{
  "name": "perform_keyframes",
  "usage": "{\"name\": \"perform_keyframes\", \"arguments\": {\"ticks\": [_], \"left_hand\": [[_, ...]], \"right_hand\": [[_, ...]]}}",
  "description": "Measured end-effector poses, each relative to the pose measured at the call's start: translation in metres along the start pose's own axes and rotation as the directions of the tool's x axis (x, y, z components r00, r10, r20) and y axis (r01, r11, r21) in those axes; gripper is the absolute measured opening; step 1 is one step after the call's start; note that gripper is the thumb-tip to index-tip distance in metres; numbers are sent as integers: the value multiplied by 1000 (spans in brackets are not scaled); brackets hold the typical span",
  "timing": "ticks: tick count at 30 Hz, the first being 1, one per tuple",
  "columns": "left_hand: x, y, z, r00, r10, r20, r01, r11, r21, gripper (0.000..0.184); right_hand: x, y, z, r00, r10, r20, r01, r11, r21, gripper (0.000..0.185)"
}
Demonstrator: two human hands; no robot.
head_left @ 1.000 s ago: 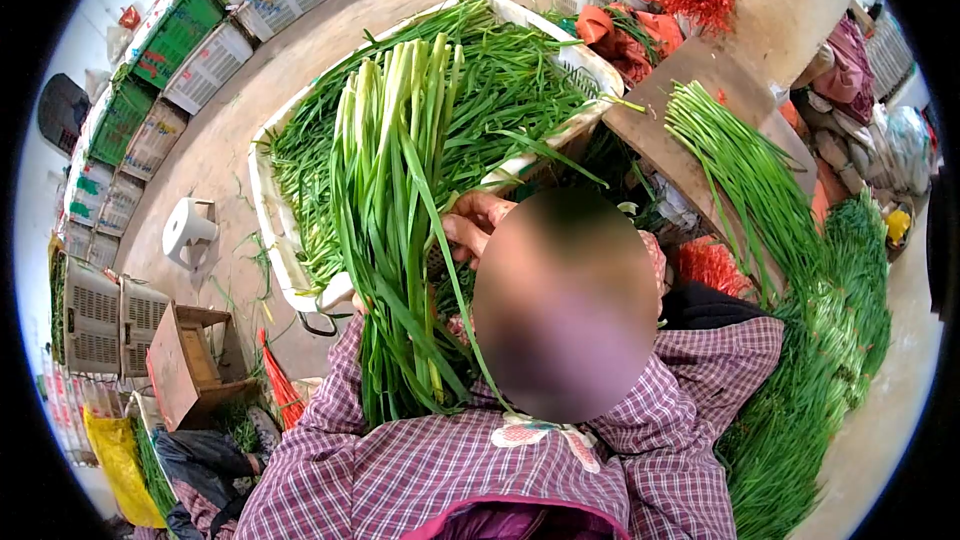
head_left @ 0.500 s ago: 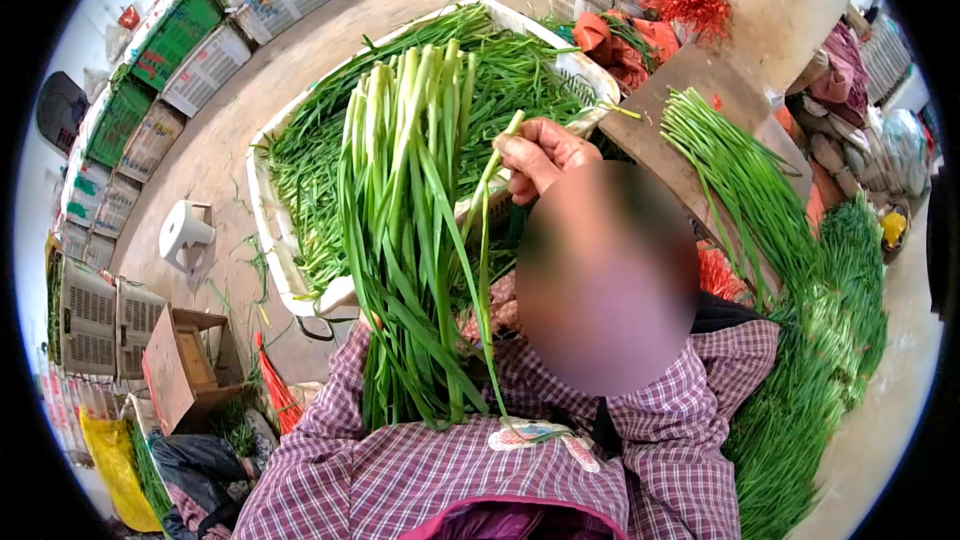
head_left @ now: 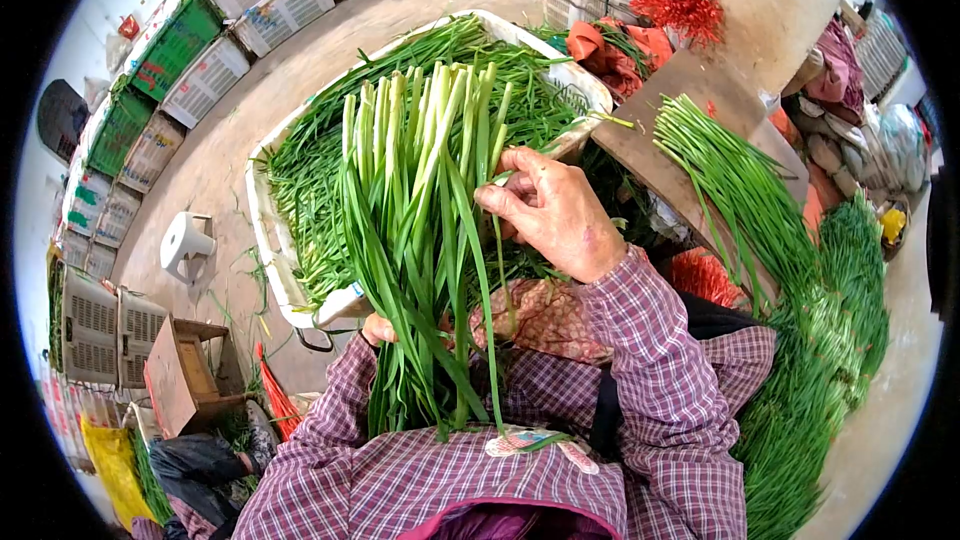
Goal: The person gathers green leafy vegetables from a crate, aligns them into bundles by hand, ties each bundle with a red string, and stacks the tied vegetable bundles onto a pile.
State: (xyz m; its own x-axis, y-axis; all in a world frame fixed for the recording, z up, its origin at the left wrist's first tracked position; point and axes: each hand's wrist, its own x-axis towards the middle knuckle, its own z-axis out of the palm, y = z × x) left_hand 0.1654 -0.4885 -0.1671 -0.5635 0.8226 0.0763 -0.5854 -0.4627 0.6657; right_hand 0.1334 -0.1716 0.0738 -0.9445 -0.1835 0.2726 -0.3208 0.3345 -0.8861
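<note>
Pinching: right hand, thumb and forefinger closed on one stalk at the bunch's right edge.
Clasping: left hand wraps the bunch low on its left side, most of the fingers lost behind leaves.
Lie of the bunch: just left of the right hand, between both hands, in front of the chest; long axis runs from the lap outward, pale ends away, leaf tips toward the body.
Nearer hand: the right one to those pale ends; the left sits down by the leaves.
Feel of it: smooth, round, whitish-green stems up top, then flat, limp, glossy blades drooping!
Beyond: a white plastic crate, slatted, heaped with tangled green leaves.
Off right: a slimmer bundle slants across a flat brown board, beside a fine, grassy heap.
Sleeves: purple checked cloth.
</note>
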Motion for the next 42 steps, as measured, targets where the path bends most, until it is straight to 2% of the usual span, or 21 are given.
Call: {"name": "perform_keyframes", "arguments": {"ticks": [2, 5, 6, 8, 9, 10, 12, 14, 15, 16, 18, 20, 22, 24, 32, 40, 42], "left_hand": [[0, 0, 0, 1000, -2, 1, 2, 1000, 3, 61], [2, 0, 0, 1000, -8, 2, 8, 1000, 7, 61], [1, -1, 0, 1000, -10, 1, 10, 1000, 8, 60], [0, 0, -1, 1000, -11, 2, 11, 1000, 11, 60], [0, 0, -1, 1000, -11, 3, 11, 1000, 14, 60], [-1, 0, -2, 1000, -13, 2, 13, 1000, 17, 59], [-2, 0, -3, 1000, -14, 1, 14, 1000, 23, 59], [-4, 1, -4, 1000, -15, 1, 15, 1000, 25, 58], [-5, 0, -4, 1000, -19, 2, 19, 1000, 25, 58], [-6, 0, -4, 1000, -21, 0, 21, 999, 24, 58], [-5, -2, -3, 1000, -31, 0, 31, 999, 19, 58], [-4, -4, -2, 999, -40, 1, 40, 999, 12, 57], [-4, -5, -1, 999, -43, 3, 43, 999, 10, 57], [-4, -5, -1, 999, -45, 2, 45, 999, 5, 56], [-10, -6, -5, 998, -60, 0, 60, 998, 11, 54], [-12, -11, -9, 997, -70, -12, 70, 998, -8, 52], [-12, -11, -10, 997, -72, -14, 72, 997, -12, 52]], "right_hand": [[0, 1, -4, 1000, -28, -13, 28, 1000, 11, 29], [2, -3, -15, 992, 43, 117, -40, 999, -31, 24], [2, 0, -18, 992, 42, 116, -39, 999, -32, 24], [4, 9, -26, 991, -46, 125, 64, 988, -143, 20], [7, 12, -32, 983, -172, 56, 181, 945, -272, 16], [11, 18, -39, 972, -234, -18, 206, 888, -412, 16], [16, 25, -54, 953, -255, -166, 146, 861, -487, 15], [18, 24, -66, 943, -266, -197, 99, 795, -598, 15], [13, 19, -67, 970, -176, -170, 18, 743, -669, 16], [10, 14, -63, 969, -177, -170, 18, 744, -668, 16], [11, -3, -45, 883, -437, -172, 222, 712, -667, 15], [13, -17, -26, 874, -454, -176, 272, 756, -596, 16], [15, -20, -9, 856, -505, -113, 315, 682, -660, 13], [16, -15, -3, 863, -494, -101, 291, 651, -701, 13], [16, -15, 4, 917, -375, -138, 184, 702, -688, 21], [15, -11, 15, 912, -372, -175, 214, 794, -569, 19], [15, -5, 18, 934, -307, -181, 176, 839, -515, 19]]}}
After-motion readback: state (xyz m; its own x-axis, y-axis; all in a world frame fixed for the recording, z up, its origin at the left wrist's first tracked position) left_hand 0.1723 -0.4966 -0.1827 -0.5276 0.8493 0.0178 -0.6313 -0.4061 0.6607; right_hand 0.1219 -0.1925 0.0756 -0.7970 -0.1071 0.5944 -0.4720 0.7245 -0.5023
